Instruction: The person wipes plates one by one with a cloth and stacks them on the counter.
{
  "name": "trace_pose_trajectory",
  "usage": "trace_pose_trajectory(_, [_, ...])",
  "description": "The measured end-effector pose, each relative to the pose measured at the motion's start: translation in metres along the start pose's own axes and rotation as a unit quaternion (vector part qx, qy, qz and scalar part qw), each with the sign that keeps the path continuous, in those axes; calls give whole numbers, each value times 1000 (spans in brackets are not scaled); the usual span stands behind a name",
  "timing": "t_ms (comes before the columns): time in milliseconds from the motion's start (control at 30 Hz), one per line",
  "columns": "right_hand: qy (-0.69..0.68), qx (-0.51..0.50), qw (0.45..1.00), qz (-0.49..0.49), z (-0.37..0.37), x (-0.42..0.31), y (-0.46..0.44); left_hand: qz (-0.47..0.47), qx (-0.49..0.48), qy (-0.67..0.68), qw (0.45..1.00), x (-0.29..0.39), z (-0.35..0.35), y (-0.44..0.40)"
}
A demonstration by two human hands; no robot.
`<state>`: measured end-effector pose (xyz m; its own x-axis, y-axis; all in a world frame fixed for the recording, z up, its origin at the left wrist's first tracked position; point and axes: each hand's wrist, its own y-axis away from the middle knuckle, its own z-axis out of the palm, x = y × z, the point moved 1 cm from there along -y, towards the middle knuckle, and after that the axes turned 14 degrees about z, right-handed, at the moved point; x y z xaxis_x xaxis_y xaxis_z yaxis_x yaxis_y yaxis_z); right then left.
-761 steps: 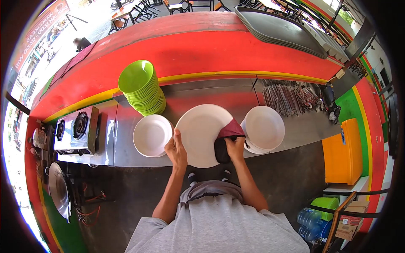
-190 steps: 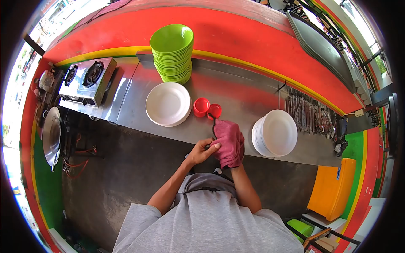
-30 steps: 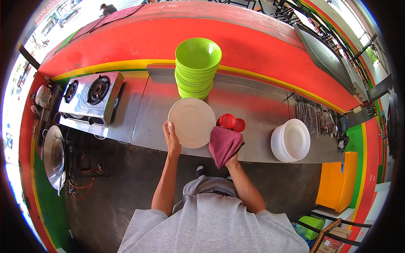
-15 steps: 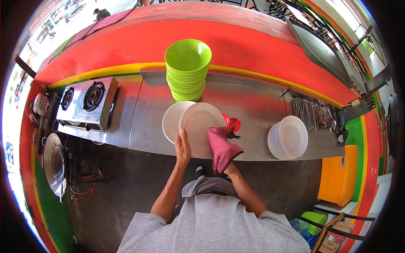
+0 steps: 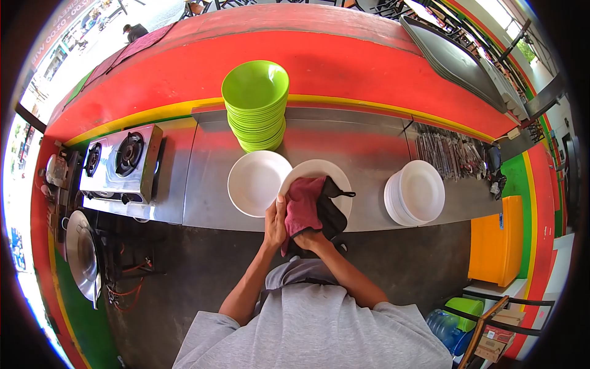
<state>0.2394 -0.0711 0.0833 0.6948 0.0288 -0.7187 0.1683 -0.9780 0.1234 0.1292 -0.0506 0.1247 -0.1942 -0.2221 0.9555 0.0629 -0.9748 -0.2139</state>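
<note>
- Left hand [image 5: 275, 222]: gripping white plate [image 5: 316, 168] by left rim.
- Right hand [image 5: 309, 240]: under maroon cloth [image 5: 302, 206], against the plate's face; fingers hidden, can't tell wide or narrow.
- Plate sits at front edge of steel counter [image 5: 344, 135], between white dish [image 5: 259, 183] and white stack [image 5: 421, 192].
- Green bowls [image 5: 257, 111] stacked behind white dish.

Steel counter [image 5: 369, 147], left: two-burner stove [image 5: 112, 167]
Counter middle: green bowl stack [image 5: 256, 117], white dish [image 5: 257, 183] near it
Counter right: white dish stack [image 5: 418, 192], cutlery [image 5: 447, 155]
Red ledge [image 5: 295, 19]: dark trays [image 5: 452, 60], maroon cloth [image 5: 138, 49]
</note>
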Motion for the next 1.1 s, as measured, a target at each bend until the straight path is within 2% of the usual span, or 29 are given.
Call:
trace_pose_trajectory(133, [-103, 79, 989, 67, -26, -12, -12, 28, 16, -77, 996, 5, 4, 1])
trace_pose_trajectory(233, [-66, 112, 991, 25, -28, 7, -18, 2, 10, -115, 993, 15, 3, 3])
trace_pose_trajectory(300, [-50, 140, 988, 30, -29, 16, -20, -20, 8, -142, 990, 19, 3, 4])
trace_pose_trajectory(400, [-21, 180, 983, 40, -41, 21, -18, -13, 45, -139, 989, 20, 6, 5])
trace_pose_trajectory(733, [18, 321, 947, 29, -48, 48, -8, 19, 67, -135, 988, 37, 14, 5])
trace_pose_trajectory(833, [5, 327, 944, 38, -59, 50, 2, 42, 76, -134, 987, 37, 16, 4])
trace_pose_trajectory(900, [10, 325, 942, 79, -52, 63, 9, 49, 95, -110, 988, 37, 15, 0])
trace_pose_trajectory(1033, [-30, 264, 946, 184, -30, 91, 24, 43, 63, -117, 990, 32, 8, -2])
trace_pose_trajectory(1100, [-55, 275, 948, 148, -23, 94, 30, 55, 88, -97, 990, 27, 12, -4])
